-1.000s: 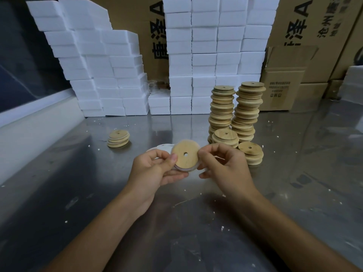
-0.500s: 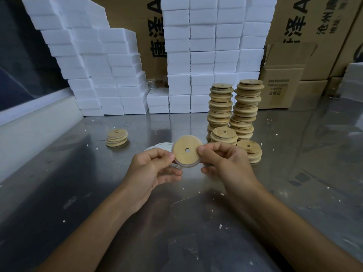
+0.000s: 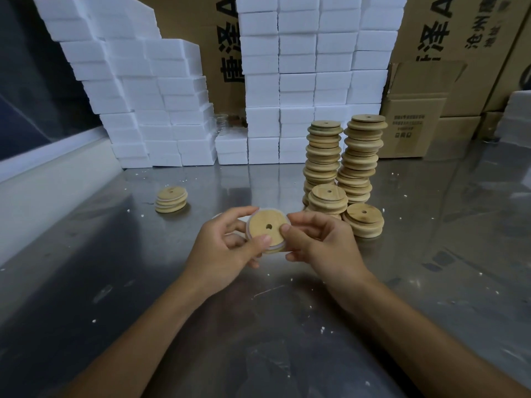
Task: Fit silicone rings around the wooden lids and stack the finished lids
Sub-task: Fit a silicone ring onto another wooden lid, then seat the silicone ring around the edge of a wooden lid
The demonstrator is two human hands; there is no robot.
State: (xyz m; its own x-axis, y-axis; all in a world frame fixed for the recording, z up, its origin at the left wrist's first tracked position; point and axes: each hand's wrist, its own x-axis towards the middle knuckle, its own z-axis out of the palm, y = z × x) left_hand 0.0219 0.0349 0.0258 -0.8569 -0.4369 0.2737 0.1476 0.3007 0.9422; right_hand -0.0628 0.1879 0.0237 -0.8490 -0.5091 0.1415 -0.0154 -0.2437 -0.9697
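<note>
Steel counter [image 3: 86,268], scuffed and dotted with white crumbs, carries all items. Nearest the camera, both forearms reach in. Left hand [image 3: 221,251] and right hand [image 3: 321,242] hold one wooden lid [image 3: 267,229] above the counter, fingers of each hand curled and clamped on its rim, thumbs on its face. A translucent silicone ring [image 3: 275,248] shows around the lid's edge; how fully it sits cannot be told. Just beyond the right hand stand two short lid piles [image 3: 363,222], then two tall lid stacks [image 3: 362,156]. Well to the left rests a small finished stack [image 3: 171,199]. Farthest back, white foam blocks [image 3: 296,81] stand against cardboard cartons [image 3: 448,38].
</note>
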